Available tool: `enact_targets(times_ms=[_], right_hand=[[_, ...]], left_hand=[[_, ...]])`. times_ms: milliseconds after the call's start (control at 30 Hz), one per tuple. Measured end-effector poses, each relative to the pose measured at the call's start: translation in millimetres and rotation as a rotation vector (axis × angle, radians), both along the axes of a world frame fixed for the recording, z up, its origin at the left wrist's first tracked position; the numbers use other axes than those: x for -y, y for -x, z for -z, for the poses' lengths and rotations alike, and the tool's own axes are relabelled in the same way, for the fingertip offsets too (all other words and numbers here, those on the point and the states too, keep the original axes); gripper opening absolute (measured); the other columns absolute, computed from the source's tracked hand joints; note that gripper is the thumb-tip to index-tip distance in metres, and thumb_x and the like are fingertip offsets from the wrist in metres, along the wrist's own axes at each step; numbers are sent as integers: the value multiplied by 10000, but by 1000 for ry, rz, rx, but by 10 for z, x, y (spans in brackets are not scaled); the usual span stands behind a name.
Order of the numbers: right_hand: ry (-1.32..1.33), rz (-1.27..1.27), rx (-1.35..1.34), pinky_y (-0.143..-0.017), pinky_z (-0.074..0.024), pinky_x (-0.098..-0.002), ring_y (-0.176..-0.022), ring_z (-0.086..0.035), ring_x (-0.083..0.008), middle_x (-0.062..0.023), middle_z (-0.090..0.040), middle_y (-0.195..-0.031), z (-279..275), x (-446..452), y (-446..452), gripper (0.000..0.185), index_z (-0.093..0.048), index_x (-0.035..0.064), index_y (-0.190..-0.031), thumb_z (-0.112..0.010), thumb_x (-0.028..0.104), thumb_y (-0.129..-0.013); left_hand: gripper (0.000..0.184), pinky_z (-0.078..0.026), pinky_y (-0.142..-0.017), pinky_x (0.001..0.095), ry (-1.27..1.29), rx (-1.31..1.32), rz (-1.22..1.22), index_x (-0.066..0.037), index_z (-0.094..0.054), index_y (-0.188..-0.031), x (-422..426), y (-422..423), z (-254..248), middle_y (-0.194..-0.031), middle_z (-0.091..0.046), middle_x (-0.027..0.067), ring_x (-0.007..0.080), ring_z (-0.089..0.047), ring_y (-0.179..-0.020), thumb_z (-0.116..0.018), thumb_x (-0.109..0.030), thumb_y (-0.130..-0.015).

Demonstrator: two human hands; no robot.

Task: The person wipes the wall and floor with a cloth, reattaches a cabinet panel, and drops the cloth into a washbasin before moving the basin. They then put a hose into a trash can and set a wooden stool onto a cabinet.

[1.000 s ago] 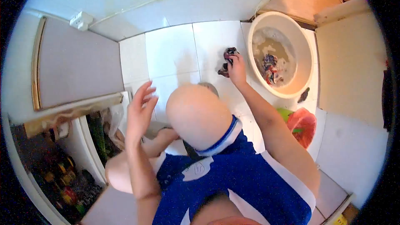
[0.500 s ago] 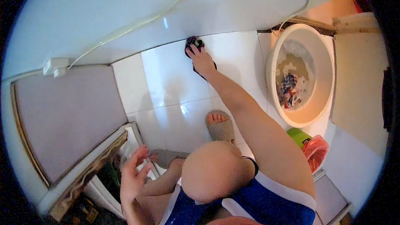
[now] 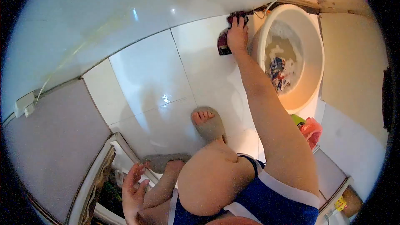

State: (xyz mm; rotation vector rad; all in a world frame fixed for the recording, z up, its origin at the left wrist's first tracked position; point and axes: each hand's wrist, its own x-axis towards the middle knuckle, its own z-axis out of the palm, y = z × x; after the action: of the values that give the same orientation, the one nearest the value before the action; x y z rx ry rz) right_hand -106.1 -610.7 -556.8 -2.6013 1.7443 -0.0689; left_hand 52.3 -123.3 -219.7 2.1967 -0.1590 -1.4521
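Note:
My right hand (image 3: 238, 38) presses a dark, reddish-patterned cloth (image 3: 223, 44) onto the white tiled floor (image 3: 191, 50), near the foot of the wall. The cloth bunches up past the fingertips and also shows at the wrist side. Just right of that hand stands a big pale basin (image 3: 318, 58) with cloudy, sudsy water and patterned fabric (image 3: 278, 71) in it. My left hand (image 3: 134, 189) hovers at the lower left beside my leg, its fingers loosely curved and apart, holding nothing.
My sandalled feet (image 3: 207, 123) stand on the tiles. Behind the basin's near side lie a green object (image 3: 298, 119) and a pink plastic bag (image 3: 311, 131). A pale cable (image 3: 75, 52) runs along the wall from a white box (image 3: 26, 103). A door frame (image 3: 93, 175) borders the lower left.
My right hand has slid the cloth rightward along the wall base, close to the basin. The view has shifted right. My left hand stays raised near my leg.

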Motion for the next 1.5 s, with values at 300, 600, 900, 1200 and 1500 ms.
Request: enact_targets(times_ms=[300, 600, 900, 1200, 1500], right_hand=[[-50, 313, -80, -895, -458, -475, -1130, -453, -387, -207, -319, -1363, -129, -40, -9, 519, -338, 5, -1322, -468, 137, -837], [-141, 101, -193, -986, -397, -425, -1228, -376, -422, -239, -229, -1425, -19, -1065, 644, 612, -264, -36, -1363, -494, 111, -815], [-580, 397, -294, -932, -436, -436, -1170, -438, -404, -256, -236, -1412, -384, -2774, 2858, 557, -259, 2, -1371, -425, 84, -845], [-340, -46, 49, -897, -416, -427, -1028, -492, -350, -145, -511, -1179, -1197, -2516, 2463, 365, -507, 35, -1099, -574, 76, -743], [32, -132, 210, -1015, -318, -454, -1140, -421, -399, -210, -447, -1241, -525, -1015, 474, 372, -463, -14, -1157, -503, 17, -789]], left_hand=[[551, -415, -911, 362, -96, 40, 82, -40, -420, -1335, -213, -44, -8, -1215, -556, 159, 233, -535, -1090, -581, 8, -810], [589, -394, -959, 354, -16, 6, 271, -35, -378, -1358, -184, 149, -36, -1263, -535, 139, 251, -523, -1127, -594, -12, -811], [642, -398, -963, 354, 79, 90, 341, -59, -380, -1361, -245, 343, -152, -1283, -521, 136, 254, -520, -1127, -628, 11, -773], [639, -421, -944, 354, 10, 140, 431, -71, -388, -1355, -277, 397, -214, -1298, -504, 137, 285, -523, -1133, -636, 8, -772], [653, -431, -928, 373, -50, 108, 352, -98, -376, -1368, -207, 328, -147, -1286, -507, 157, 305, -525, -1128, -642, -13, -779]])
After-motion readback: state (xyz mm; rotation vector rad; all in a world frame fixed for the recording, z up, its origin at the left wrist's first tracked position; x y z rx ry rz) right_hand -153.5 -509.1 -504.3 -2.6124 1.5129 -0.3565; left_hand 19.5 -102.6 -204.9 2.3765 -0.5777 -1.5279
